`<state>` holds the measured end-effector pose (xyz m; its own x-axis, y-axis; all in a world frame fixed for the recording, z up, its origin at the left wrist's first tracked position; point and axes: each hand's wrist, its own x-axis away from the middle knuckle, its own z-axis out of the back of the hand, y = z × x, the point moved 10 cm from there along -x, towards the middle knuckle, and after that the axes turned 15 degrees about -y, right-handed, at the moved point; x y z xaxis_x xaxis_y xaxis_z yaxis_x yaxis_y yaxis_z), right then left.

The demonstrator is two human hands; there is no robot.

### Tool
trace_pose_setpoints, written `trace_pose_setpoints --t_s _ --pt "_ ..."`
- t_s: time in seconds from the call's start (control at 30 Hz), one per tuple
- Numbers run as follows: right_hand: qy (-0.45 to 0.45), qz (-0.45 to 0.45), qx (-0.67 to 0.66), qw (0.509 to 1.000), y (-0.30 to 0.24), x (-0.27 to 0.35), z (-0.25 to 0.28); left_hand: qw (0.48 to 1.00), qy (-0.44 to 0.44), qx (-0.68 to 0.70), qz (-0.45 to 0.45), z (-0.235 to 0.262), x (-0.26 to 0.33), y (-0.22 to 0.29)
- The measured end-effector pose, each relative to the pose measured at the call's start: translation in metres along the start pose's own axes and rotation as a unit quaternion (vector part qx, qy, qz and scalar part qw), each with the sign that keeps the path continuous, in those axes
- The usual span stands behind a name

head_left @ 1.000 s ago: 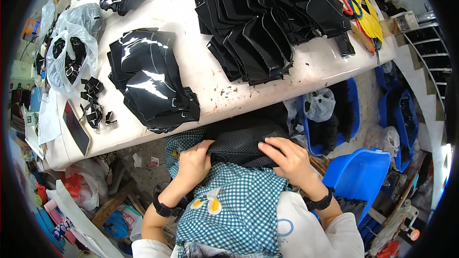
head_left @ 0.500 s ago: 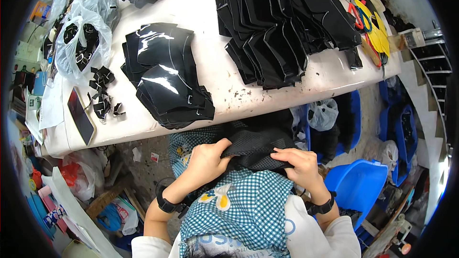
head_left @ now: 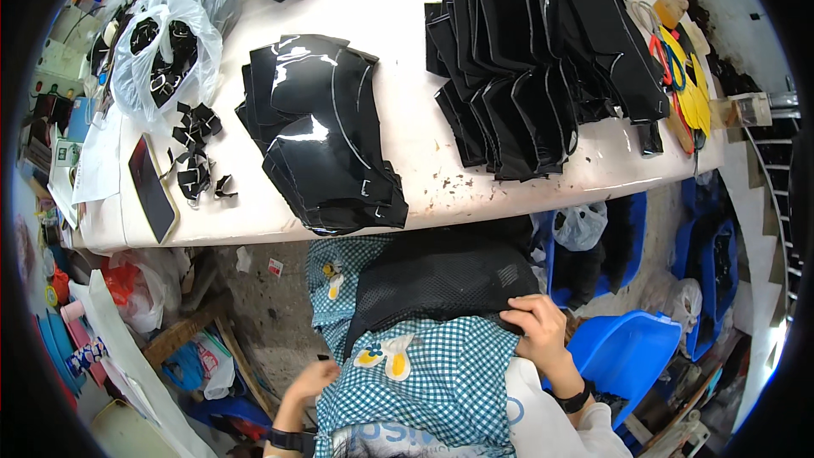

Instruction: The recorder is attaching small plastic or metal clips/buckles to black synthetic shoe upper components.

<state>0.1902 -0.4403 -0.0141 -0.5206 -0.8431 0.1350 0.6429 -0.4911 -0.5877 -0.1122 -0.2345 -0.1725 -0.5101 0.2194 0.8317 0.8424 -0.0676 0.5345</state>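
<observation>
A sheet of black mesh fabric lies spread across my lap, over a teal checked apron with egg-like patches. At its right edge, my right hand is closed, thumb and fingers pinching the fabric's margin. My left hand is low beside the apron's left side, apart from the mesh; its fingers are small and partly hidden. In front, on the white table, a pile of glossy black cut pieces rests near the front edge.
Overlapping black pieces fan out at the table's right, beside scissors and yellow pieces. Leftward are a plastic bag of scraps, loose black scraps and a phone. Blue bins stand below right.
My left hand has let go of the mesh and dropped down to the left. The bunched mesh now lies spread flatter over my lap, with my right hand still at its right edge.
</observation>
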Motion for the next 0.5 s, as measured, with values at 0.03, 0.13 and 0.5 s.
trace_pose_setpoints --t_s 0.03,0.13,0.5 --pt "0.033 -0.018 -0.018 0.999 0.008 0.003 0.0 0.984 0.003 0.173 -0.035 -0.017 -0.004 -0.015" --pt "0.022 -0.117 -0.07 0.99 0.023 -0.004 -0.002 0.988 0.018 0.153 -0.029 -0.015 -0.008 -0.041" --pt "0.012 -0.162 -0.153 0.975 0.043 0.024 -0.007 0.997 0.072 0.012 -0.014 0.007 -0.006 -0.038"
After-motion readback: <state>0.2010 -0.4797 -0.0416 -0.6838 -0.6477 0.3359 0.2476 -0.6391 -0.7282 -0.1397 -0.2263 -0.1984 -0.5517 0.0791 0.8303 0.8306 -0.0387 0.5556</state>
